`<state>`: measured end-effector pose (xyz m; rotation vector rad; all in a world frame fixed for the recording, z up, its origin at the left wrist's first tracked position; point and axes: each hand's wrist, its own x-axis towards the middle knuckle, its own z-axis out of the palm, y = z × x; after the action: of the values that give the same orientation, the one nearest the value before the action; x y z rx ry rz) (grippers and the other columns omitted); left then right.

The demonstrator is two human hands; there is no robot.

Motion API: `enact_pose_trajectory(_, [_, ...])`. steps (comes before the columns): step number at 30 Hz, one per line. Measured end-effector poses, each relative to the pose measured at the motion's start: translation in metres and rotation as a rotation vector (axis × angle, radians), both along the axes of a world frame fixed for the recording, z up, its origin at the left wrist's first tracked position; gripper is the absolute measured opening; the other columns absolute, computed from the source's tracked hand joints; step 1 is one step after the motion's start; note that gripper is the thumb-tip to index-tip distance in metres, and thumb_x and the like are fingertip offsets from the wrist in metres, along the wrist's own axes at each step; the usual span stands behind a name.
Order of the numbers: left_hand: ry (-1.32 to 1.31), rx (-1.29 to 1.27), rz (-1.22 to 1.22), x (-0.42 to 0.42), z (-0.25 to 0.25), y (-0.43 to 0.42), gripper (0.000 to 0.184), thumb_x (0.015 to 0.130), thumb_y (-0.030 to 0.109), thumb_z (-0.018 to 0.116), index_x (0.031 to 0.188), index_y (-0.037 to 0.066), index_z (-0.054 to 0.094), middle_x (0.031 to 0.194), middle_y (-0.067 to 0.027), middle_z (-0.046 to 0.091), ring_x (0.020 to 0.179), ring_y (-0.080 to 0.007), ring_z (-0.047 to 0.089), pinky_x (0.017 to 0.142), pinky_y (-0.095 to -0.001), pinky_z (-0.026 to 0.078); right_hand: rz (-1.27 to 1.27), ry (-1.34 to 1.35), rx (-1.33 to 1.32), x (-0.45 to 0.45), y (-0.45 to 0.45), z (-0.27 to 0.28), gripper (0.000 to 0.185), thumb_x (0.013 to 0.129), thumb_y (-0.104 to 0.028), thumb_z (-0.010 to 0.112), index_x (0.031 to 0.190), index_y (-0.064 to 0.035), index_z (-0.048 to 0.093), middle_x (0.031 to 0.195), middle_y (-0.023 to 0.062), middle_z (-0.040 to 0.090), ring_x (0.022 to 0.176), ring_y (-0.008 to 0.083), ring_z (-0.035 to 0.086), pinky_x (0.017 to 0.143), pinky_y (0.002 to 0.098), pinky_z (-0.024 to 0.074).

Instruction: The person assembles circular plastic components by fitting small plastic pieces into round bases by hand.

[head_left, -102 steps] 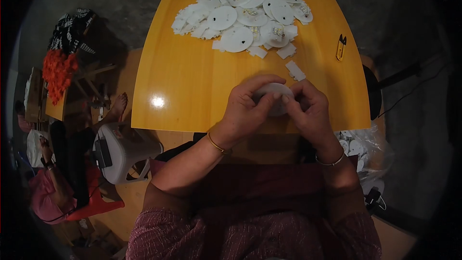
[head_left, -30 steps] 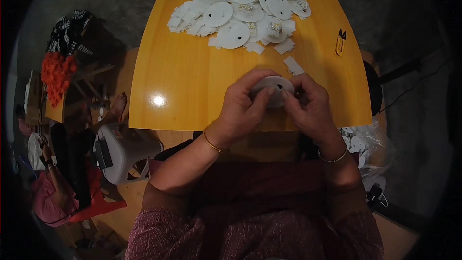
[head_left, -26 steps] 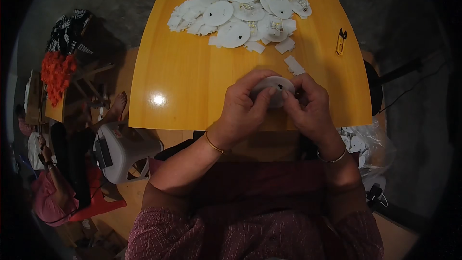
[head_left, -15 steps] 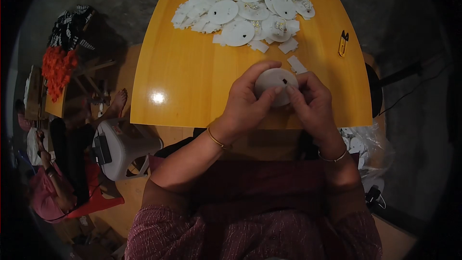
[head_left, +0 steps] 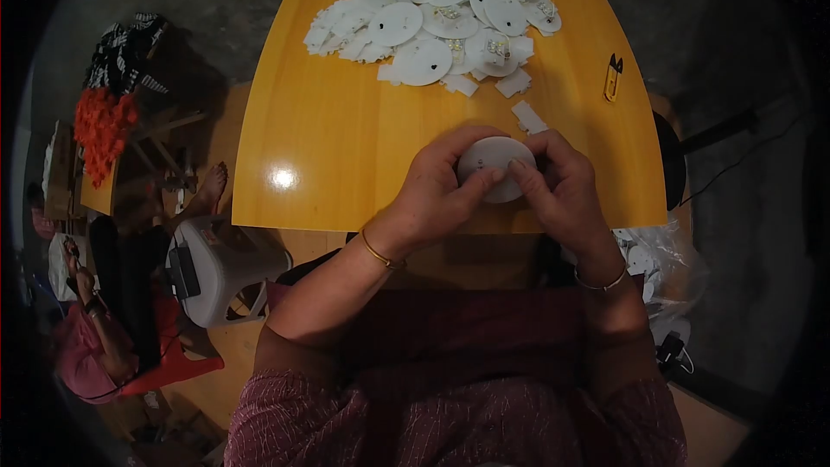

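Observation:
A round white disc (head_left: 496, 156) is held above the near part of the yellow table (head_left: 320, 147). My left hand (head_left: 441, 186) grips its left side, thumb on the face and fingers behind. On the right side, my right hand (head_left: 558, 186) pinches the disc, its thumb near the edge. Small marks show on the disc's face. A small white rectangular piece (head_left: 528, 118) lies just beyond my right hand. Farther back is a heap of white discs and pieces (head_left: 396, 24), some with black spots and some with small beaded or wired parts.
Yellow snips (head_left: 612, 78) lie at the table's right. A clear plastic bag (head_left: 674, 264) with white discs is below the right edge. At left are a grey stool (head_left: 212, 272), orange material (head_left: 105, 134) and a seated person in pink (head_left: 91, 346).
The disc in my hands has turned, so the black spot seen on its face half a second ago no longer shows. My right thumb now lies over the disc's right part.

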<state>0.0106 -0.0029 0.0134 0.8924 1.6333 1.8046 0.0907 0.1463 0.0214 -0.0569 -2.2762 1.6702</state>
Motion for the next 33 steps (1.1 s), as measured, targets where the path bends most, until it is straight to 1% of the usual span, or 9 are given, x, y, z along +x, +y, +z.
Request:
enact_pose_trajectory(8, [0.009,0.045,0.055,-0.001,-0.002,0.001,0.026,0.083,0.002,0.053,0.110,0.001,0.050,0.099,-0.0046,0.056,0.092,-0.0112,0.051,0.081,-0.0246,0.042,-0.053,0.043,-0.003,-0.001,-0.007,-0.004,0.010,0.081,-0.008,0.057,0.083,-0.0010,0.050,0.067,0.0048,0.052,0.058,0.0083,0.047,0.052,0.0231,0.0400])
enact_pose_trajectory(10, [0.027,0.053,0.079,0.001,-0.001,0.001,0.026,0.083,0.001,0.053,0.110,0.001,0.051,0.099,-0.0046,0.055,0.092,-0.0111,0.051,0.081,-0.0244,0.042,-0.091,0.118,0.164,-0.003,-0.006,-0.004,0.011,0.079,-0.007,0.058,0.082,-0.0009,0.050,0.068,0.0062,0.052,0.059,0.0088,0.049,0.052,0.0236,0.0406])
enact_pose_trajectory(14, [0.087,0.082,0.127,0.005,0.006,0.003,0.027,0.083,0.000,0.051,0.110,0.002,0.051,0.100,-0.0048,0.055,0.091,-0.0111,0.051,0.080,-0.0237,0.042,-0.094,0.085,0.138,-0.001,-0.009,0.000,0.011,0.078,-0.006,0.059,0.082,-0.0011,0.050,0.066,0.0067,0.052,0.058,0.0092,0.050,0.051,0.0237,0.0409])
enact_pose_trajectory(16, [0.098,0.085,0.127,0.005,0.004,0.003,0.028,0.083,-0.001,0.051,0.110,0.002,0.051,0.100,-0.0048,0.055,0.091,-0.0110,0.051,0.080,-0.0237,0.042,-0.034,0.024,-0.008,0.001,-0.007,-0.004,0.010,0.077,-0.004,0.058,0.081,-0.0013,0.050,0.064,0.0064,0.052,0.056,0.0096,0.050,0.050,0.0234,0.0405])
enact_pose_trajectory(24, [0.140,0.095,0.192,0.006,0.001,0.003,0.032,0.080,-0.005,0.054,0.111,0.002,0.051,0.101,-0.0048,0.055,0.089,-0.0107,0.052,0.079,-0.0237,0.043,-0.065,0.056,0.062,0.001,-0.010,-0.002,0.009,0.075,-0.003,0.059,0.079,-0.0010,0.051,0.063,0.0068,0.052,0.054,0.0114,0.050,0.049,0.0244,0.0405])
enact_pose_trajectory(26, [0.109,0.034,0.187,0.007,0.004,0.002,0.036,0.079,-0.007,0.053,0.113,0.002,0.048,0.102,-0.0054,0.055,0.088,-0.0105,0.054,0.077,-0.0230,0.044,-0.074,0.064,0.088,0.002,-0.011,-0.001,0.009,0.075,-0.003,0.059,0.078,-0.0009,0.051,0.064,0.0073,0.052,0.054,0.0126,0.050,0.049,0.0251,0.0407])
enact_pose_trajectory(28, [0.057,0.049,0.174,0.008,0.007,0.001,0.038,0.079,-0.007,0.054,0.115,0.001,0.046,0.101,-0.0057,0.055,0.087,-0.0106,0.054,0.076,-0.0229,0.044,-0.037,0.174,0.138,0.002,-0.010,-0.001,0.009,0.073,-0.002,0.060,0.078,-0.0008,0.052,0.066,0.0081,0.052,0.055,0.0149,0.050,0.050,0.0264,0.0409])
enact_pose_trajectory(31, [-0.014,0.061,0.160,0.008,0.006,0.001,0.041,0.078,-0.006,0.054,0.117,0.001,0.043,0.100,-0.0062,0.055,0.087,-0.0110,0.055,0.076,-0.0230,0.045,-0.039,0.187,0.179,0.003,-0.009,-0.004,0.009,0.073,-0.002,0.060,0.078,-0.0008,0.052,0.067,0.0086,0.052,0.055,0.0165,0.051,0.050,0.0270,0.0410])
enact_pose_trajectory(33, [-0.040,0.059,0.166,0.008,0.006,0.001,0.042,0.078,-0.006,0.054,0.118,0.001,0.042,0.100,-0.0064,0.055,0.088,-0.0114,0.055,0.076,-0.0232,0.045,-0.033,0.189,0.192,0.004,-0.008,-0.003,0.009,0.074,-0.002,0.060,0.078,-0.0008,0.052,0.067,0.0074,0.052,0.057,0.0144,0.051,0.050,0.0264,0.0412])
